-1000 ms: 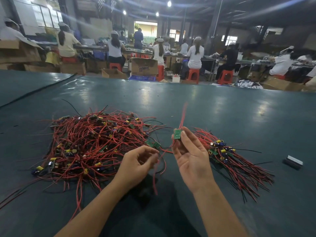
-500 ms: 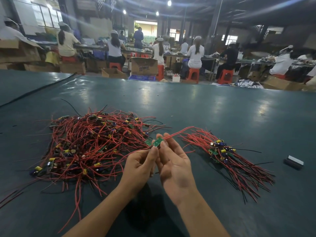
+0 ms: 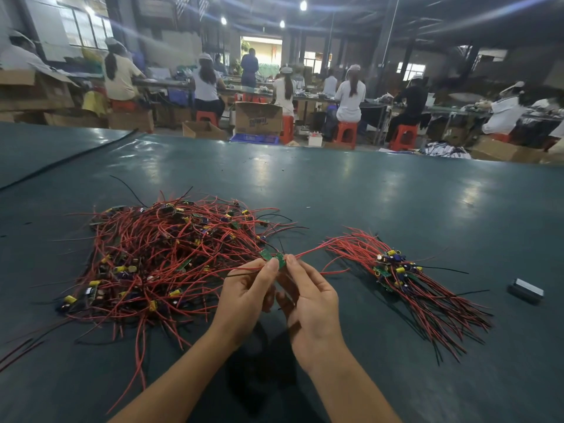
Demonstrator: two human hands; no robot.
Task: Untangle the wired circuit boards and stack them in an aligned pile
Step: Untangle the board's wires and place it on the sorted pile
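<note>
Dim hall, wide-angle view, sharp near and soft far.
Ceiling bulbs (image 3: 303, 5) streak blue flare across the top, and a doorway (image 3: 262, 48) glows white behind. Their glare pools on the green table (image 3: 366, 190). A dark shadow lies between the forearms (image 3: 351, 380) at its near edge. The far workers (image 3: 351, 96) blur, and the edges bow.

A smooth, dark teal sheet covers the table (image 3: 366, 209), its semi-gloss skin throwing back soft patches of the ceiling lamps (image 3: 303, 5). On the left, the tangled heap (image 3: 171, 254) is red plastic-sheathed wire, smooth with a faint sheen, dotted with capacitors (image 3: 69, 299) in glossy yellow and dark blue sleeves. The aligned pile (image 3: 396, 276) on the right shows the same wire and shiny capacitor caps. The green board (image 3: 280, 259) at near centre has a flat, matt-looking face. A small block (image 3: 525, 290) at the right looks dark with a pale, shiny top. Beyond the table, cardboard boxes (image 3: 258, 117) are brown and matt; stools (image 3: 346, 132) are glossy orange-red plastic.
</note>
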